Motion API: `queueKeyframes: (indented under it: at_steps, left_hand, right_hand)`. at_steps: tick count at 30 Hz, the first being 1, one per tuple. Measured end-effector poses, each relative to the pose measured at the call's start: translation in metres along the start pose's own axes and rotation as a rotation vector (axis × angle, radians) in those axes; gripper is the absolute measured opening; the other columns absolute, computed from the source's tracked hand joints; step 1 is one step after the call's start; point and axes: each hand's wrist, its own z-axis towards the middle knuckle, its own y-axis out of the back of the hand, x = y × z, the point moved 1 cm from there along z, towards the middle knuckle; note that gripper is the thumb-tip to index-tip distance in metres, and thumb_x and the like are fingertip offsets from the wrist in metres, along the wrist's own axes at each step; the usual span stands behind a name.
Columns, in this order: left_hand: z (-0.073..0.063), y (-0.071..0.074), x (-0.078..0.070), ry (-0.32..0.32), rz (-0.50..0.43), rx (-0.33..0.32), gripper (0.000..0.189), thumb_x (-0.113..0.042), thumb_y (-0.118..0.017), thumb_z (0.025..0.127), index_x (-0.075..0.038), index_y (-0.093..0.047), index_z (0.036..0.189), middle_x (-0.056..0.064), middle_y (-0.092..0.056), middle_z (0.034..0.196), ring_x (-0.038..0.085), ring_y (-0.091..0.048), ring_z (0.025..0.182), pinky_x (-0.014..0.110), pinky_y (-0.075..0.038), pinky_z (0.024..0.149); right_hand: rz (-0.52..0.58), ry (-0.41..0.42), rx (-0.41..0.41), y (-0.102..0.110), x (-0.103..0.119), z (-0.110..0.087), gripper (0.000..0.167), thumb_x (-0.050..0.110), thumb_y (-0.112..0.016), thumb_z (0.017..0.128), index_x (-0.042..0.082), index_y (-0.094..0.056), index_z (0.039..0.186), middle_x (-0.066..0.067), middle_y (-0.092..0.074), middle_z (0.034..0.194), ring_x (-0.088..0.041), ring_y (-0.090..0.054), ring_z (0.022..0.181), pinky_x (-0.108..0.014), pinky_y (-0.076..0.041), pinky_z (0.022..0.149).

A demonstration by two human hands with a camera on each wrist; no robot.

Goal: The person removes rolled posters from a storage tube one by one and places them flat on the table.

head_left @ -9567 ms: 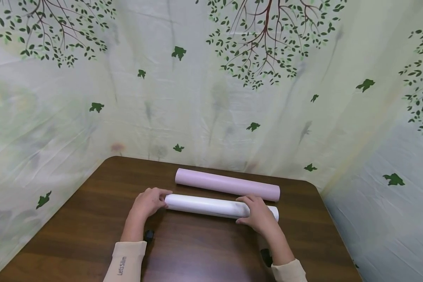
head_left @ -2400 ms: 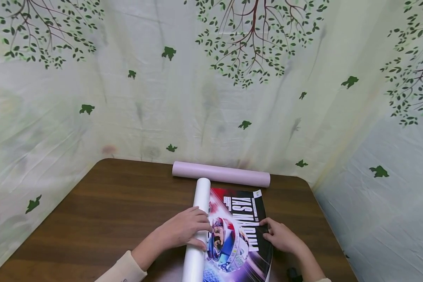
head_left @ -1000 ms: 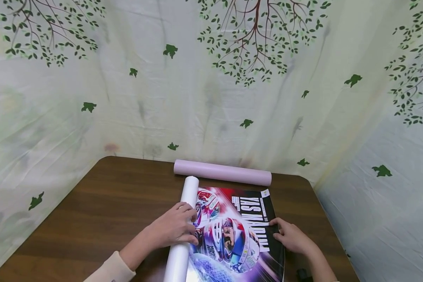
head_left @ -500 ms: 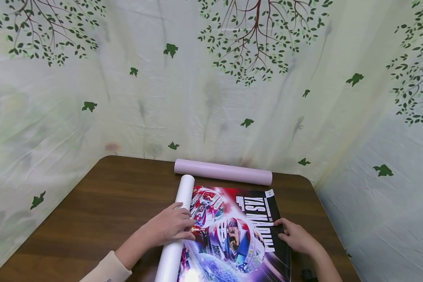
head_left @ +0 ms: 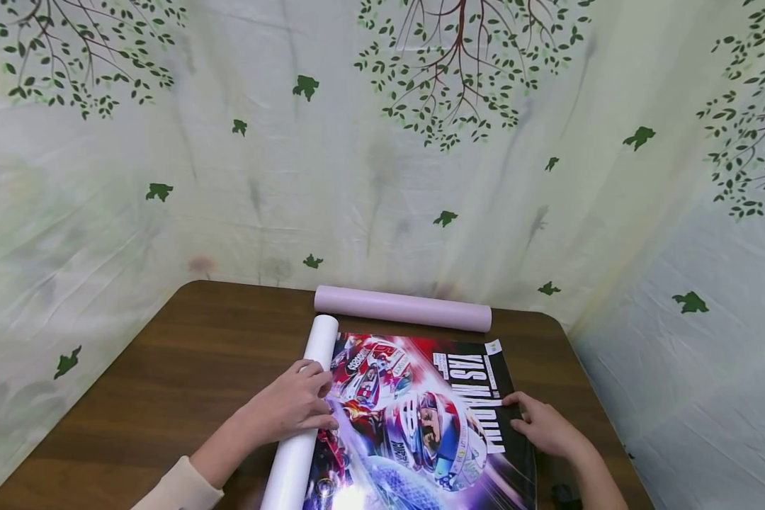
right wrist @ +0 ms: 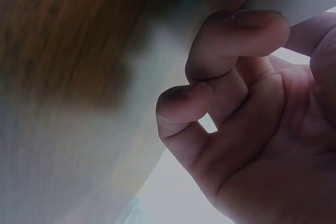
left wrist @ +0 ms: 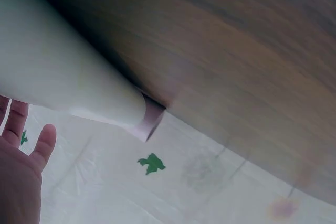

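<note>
A glossy poster point(head_left: 433, 425) lies partly unrolled on the table, showing racing-helmet pictures and large white letters on black. Its left part is still a white roll point(head_left: 292, 464). My left hand point(head_left: 293, 404) rests across that roll, fingers over its right side. In the left wrist view, the white roll point(left wrist: 63, 51) runs alongside the left hand point(left wrist: 21, 171), whose visible fingers are loosely extended. My right hand point(head_left: 545, 425) pinches the poster's right edge between thumb and fingers. The right wrist view shows the right hand point(right wrist: 247, 108) with curled fingers; their tips are partly blurred.
A pink roll point(head_left: 401, 309) lies across the back of the brown wooden table point(head_left: 185, 368), just beyond the poster's far edge. Pale cloth printed with leaves point(head_left: 382, 177) hangs behind the table and at both sides. A small dark object point(head_left: 564, 494) is by the right wrist.
The white roll first lay crosswise, then was turned lengthwise. My left hand has moved left with the roll, uncovering more poster, while the right hand keeps the right edge and shifts slightly right.
</note>
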Motion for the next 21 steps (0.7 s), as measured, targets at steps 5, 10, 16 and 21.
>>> queueKeyframes:
  at_steps: [5, 10, 16, 21]
  left_hand:
    - [-0.006, 0.004, 0.003, 0.070, -0.056, 0.047, 0.031, -0.058, -0.067, 0.098, -0.031, -0.081, 0.090, -0.003, -0.072, 0.117, 0.025, -0.061, 0.118, 0.055, -0.049, 0.108]
    - [-0.011, 0.007, 0.005, 0.077, -0.103, 0.058, 0.026, -0.052, -0.066, 0.101, -0.028, -0.077, 0.100, -0.008, -0.076, 0.119, 0.020, -0.065, 0.122, 0.056, -0.050, 0.107]
    - [-0.023, 0.009, 0.008, 0.111, -0.120, 0.070, 0.027, -0.052, -0.062, 0.104, -0.031, -0.077, 0.108, -0.013, -0.073, 0.110, 0.017, -0.063, 0.115, 0.050, -0.051, 0.102]
    - [-0.032, 0.010, 0.014, 0.136, -0.096, 0.077, 0.028, -0.055, -0.058, 0.105, -0.040, -0.081, 0.100, -0.006, -0.065, 0.112, 0.018, -0.054, 0.114, 0.048, -0.048, 0.099]
  right_hand:
    - [0.004, 0.002, 0.015, 0.003, -0.002, 0.000, 0.033, 0.004, -0.069, 0.097, 0.010, -0.063, 0.129, -0.027, -0.077, 0.112, -0.042, -0.075, 0.109, -0.055, -0.057, 0.088]
    - [0.000, 0.003, 0.011, 0.008, -0.002, -0.002, 0.033, 0.004, -0.069, 0.097, 0.010, -0.063, 0.128, -0.026, -0.077, 0.111, -0.041, -0.076, 0.107, -0.055, -0.058, 0.087]
    - [-0.024, -0.002, 0.007, 0.013, -0.005, -0.004, 0.033, 0.004, -0.068, 0.097, 0.010, -0.063, 0.128, -0.023, -0.078, 0.106, -0.038, -0.076, 0.102, -0.054, -0.058, 0.085]
    - [-0.042, -0.012, 0.007, 0.015, -0.009, -0.006, 0.032, 0.005, -0.068, 0.097, 0.010, -0.063, 0.129, -0.024, -0.077, 0.107, -0.039, -0.076, 0.102, -0.055, -0.058, 0.084]
